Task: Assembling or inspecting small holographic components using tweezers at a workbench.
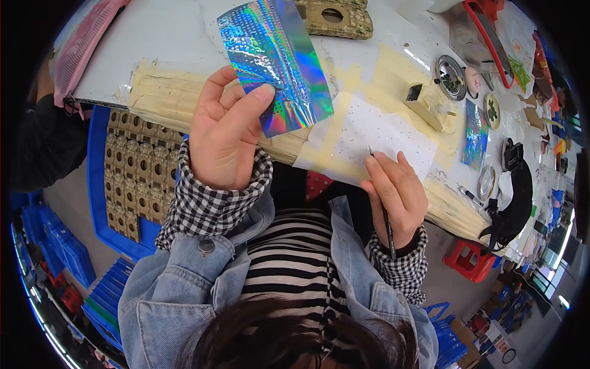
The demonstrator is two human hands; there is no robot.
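My left hand (224, 132) pinches a shiny holographic sheet (289, 74) between thumb and fingers, raised above the table's near edge. Rows of small dots cover part of the sheet; the rest is plain and reflects rainbow colours. My right hand (399, 200) grips a slim black pen-like tool (387, 226), its pointed tip over a white sheet of paper (384, 132). Tiny dark specks are scattered across that paper, which lies on yellowish tape. Whether the tip touches the paper I cannot tell.
A cream tape dispenser (430, 109) and a round metal dish (450, 77) stand beyond the paper. Camouflage-patterned casings (335, 19) lie at the far edge, more fill a blue crate (98, 203) at left. A pink basket (80, 49) and black strap (519, 200) flank the table.
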